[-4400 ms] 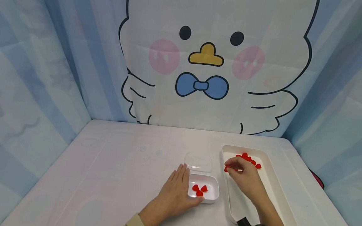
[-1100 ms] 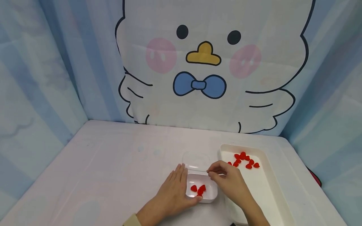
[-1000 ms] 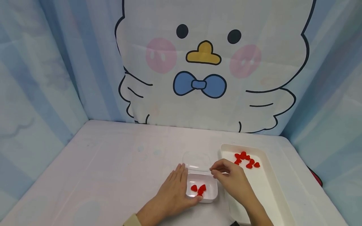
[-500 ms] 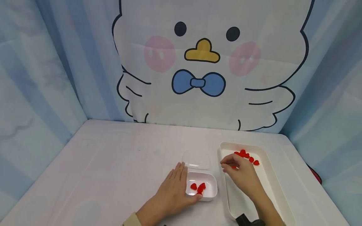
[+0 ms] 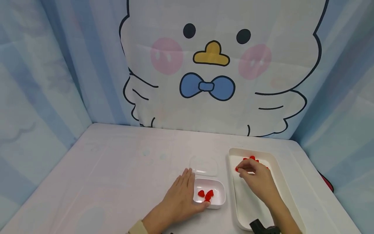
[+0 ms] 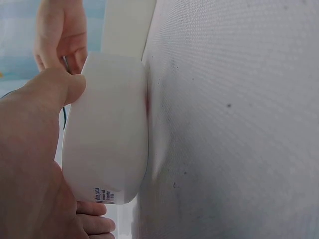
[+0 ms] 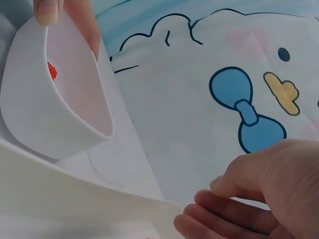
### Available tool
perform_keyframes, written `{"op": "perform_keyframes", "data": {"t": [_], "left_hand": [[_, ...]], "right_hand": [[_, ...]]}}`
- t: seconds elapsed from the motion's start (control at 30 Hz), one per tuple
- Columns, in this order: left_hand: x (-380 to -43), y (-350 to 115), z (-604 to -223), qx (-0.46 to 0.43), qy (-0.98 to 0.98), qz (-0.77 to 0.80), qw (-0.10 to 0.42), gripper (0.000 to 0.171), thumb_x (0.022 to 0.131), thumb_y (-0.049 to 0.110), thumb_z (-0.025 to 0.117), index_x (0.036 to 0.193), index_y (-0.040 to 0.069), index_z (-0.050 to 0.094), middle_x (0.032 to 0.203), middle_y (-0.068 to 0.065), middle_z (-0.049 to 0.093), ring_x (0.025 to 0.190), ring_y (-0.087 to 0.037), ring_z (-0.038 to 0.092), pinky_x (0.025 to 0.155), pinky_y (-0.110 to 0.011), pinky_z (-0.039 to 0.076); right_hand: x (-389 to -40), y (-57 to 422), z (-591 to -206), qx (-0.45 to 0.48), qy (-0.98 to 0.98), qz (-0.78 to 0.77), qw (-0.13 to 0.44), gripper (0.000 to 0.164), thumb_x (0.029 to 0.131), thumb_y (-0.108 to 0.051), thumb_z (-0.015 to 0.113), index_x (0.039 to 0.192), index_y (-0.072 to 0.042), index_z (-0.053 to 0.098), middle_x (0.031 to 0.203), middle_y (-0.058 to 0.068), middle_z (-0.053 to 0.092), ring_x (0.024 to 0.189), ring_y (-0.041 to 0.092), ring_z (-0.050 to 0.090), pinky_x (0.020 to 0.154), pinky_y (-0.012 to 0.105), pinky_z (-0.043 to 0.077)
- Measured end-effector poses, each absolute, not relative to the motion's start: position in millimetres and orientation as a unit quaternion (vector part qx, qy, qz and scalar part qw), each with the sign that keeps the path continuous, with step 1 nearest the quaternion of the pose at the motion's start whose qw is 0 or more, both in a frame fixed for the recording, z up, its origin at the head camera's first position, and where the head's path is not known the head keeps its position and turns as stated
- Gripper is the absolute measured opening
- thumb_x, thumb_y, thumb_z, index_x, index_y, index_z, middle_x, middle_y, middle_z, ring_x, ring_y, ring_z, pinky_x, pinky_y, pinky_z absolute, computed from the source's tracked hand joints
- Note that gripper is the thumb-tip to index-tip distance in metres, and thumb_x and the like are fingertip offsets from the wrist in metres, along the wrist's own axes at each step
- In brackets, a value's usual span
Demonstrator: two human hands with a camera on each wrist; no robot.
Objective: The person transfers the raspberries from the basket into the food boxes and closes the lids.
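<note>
One lid (image 5: 203,166) beyond box (image 5: 218,190) | right hand (image 5: 258,179) curled, screening red pieces (image 5: 252,157), hold unclear | left hand (image 5: 181,193) straight-fingered

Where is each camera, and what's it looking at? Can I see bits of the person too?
Head: on the head, looking forward and down at the table, white box, tray and cartoon bird; the left hand and right hand show.
Left wrist: on that wrist, looking low across the table at the white box's outside; both hands show.
Right wrist: on that wrist, looking past the right hand to the white box and cartoon bird; part of the left hand shows.
Shared: head and right wrist both see red inside the white box.
</note>
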State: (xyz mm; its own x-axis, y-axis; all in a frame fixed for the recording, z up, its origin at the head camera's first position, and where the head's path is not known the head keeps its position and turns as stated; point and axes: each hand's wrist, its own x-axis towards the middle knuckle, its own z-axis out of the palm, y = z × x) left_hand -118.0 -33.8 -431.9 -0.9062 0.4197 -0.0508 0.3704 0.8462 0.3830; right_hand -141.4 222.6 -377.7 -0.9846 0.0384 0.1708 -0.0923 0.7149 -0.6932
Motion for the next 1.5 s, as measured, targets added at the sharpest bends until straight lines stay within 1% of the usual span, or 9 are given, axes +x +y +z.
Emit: {"op": "perform_keyframes", "data": {"t": [0.2, 0.43, 0.53, 0.63, 0.7, 0.93, 1.23, 1.5], "left_hand": [[-117.6, -33.3, -431.6, 0.21, 0.958, 0.184, 0.064, 0.103, 0.086, 0.073, 0.052, 0.153, 0.0, 0.027, 0.163, -0.016, 0.026, 0.152, -0.03, 0.024, 0.121, -0.048, 0.029], [-116.8, -33.1, -431.0, 0.214, 0.958, 0.181, 0.054, 0.102, 0.086, 0.072, 0.053, 0.153, -0.001, 0.028, 0.162, -0.016, 0.028, 0.152, -0.031, 0.025, 0.121, -0.047, 0.03], [-116.6, -33.2, -430.3, 0.216, 0.958, 0.183, 0.051, 0.102, 0.086, 0.071, 0.053, 0.153, -0.002, 0.028, 0.162, -0.017, 0.028, 0.152, -0.031, 0.025, 0.12, -0.048, 0.03], [-117.1, -33.1, -429.7, 0.217, 0.957, 0.184, 0.051, 0.102, 0.086, 0.071, 0.052, 0.153, -0.002, 0.027, 0.162, -0.017, 0.028, 0.152, -0.031, 0.025, 0.121, -0.048, 0.03], [-117.3, -33.1, -429.1, 0.216, 0.957, 0.184, 0.052, 0.102, 0.086, 0.071, 0.052, 0.153, -0.002, 0.027, 0.162, -0.017, 0.028, 0.152, -0.031, 0.024, 0.121, -0.048, 0.03], [-117.8, -33.1, -427.9, 0.212, 0.958, 0.181, 0.063, 0.103, 0.086, 0.073, 0.052, 0.154, 0.0, 0.026, 0.163, -0.016, 0.026, 0.153, -0.029, 0.023, 0.121, -0.047, 0.029], [-117.4, -34.3, -428.0, 0.217, 0.959, 0.176, 0.05, 0.102, 0.086, 0.072, 0.052, 0.153, -0.001, 0.027, 0.162, -0.017, 0.028, 0.152, -0.03, 0.025, 0.121, -0.046, 0.029], [-116.6, -33.4, -427.5, 0.214, 0.958, 0.178, 0.064, 0.102, 0.086, 0.072, 0.052, 0.154, 0.0, 0.026, 0.163, -0.015, 0.026, 0.152, -0.03, 0.024, 0.121, -0.047, 0.029]], "right_hand": [[-143.0, 227.0, -377.1, -0.009, -0.932, 0.355, 0.077, 0.012, 0.092, -0.009, 0.061, 0.102, -0.006, 0.069, 0.101, 0.008, 0.073, 0.095, 0.022, 0.069, 0.073, 0.014, 0.054], [-148.6, 235.7, -382.7, -0.015, -0.94, 0.325, 0.098, 0.014, 0.092, -0.01, 0.062, 0.104, -0.004, 0.069, 0.104, 0.013, 0.072, 0.096, 0.028, 0.068, 0.073, 0.014, 0.051], [-151.2, 238.3, -386.0, -0.02, -0.942, 0.322, 0.095, 0.016, 0.092, -0.009, 0.062, 0.105, -0.003, 0.068, 0.105, 0.014, 0.072, 0.096, 0.028, 0.067, 0.076, 0.02, 0.056], [-153.6, 239.9, -389.7, -0.032, -0.943, 0.32, 0.084, 0.017, 0.092, -0.009, 0.061, 0.106, -0.002, 0.067, 0.106, 0.016, 0.07, 0.096, 0.028, 0.065, 0.08, 0.031, 0.06], [-154.8, 240.9, -391.7, -0.04, -0.944, 0.319, 0.076, 0.018, 0.092, -0.009, 0.06, 0.107, -0.002, 0.066, 0.107, 0.017, 0.07, 0.096, 0.028, 0.065, 0.082, 0.037, 0.06], [-158.4, 246.1, -396.4, -0.046, -0.946, 0.315, 0.061, 0.018, 0.091, -0.006, 0.061, 0.106, 0.002, 0.065, 0.104, 0.02, 0.069, 0.096, 0.032, 0.064, 0.086, 0.045, 0.059], [-161.4, 247.2, -401.6, -0.059, -0.948, 0.31, 0.036, 0.019, 0.09, -0.003, 0.062, 0.108, 0.004, 0.063, 0.106, 0.022, 0.067, 0.094, 0.031, 0.063, 0.086, 0.044, 0.059], [-161.6, 247.9, -407.8, -0.064, -0.949, 0.307, 0.038, 0.018, 0.09, -0.002, 0.063, 0.107, 0.003, 0.064, 0.107, 0.022, 0.067, 0.091, 0.029, 0.064, 0.088, 0.045, 0.059]]}}
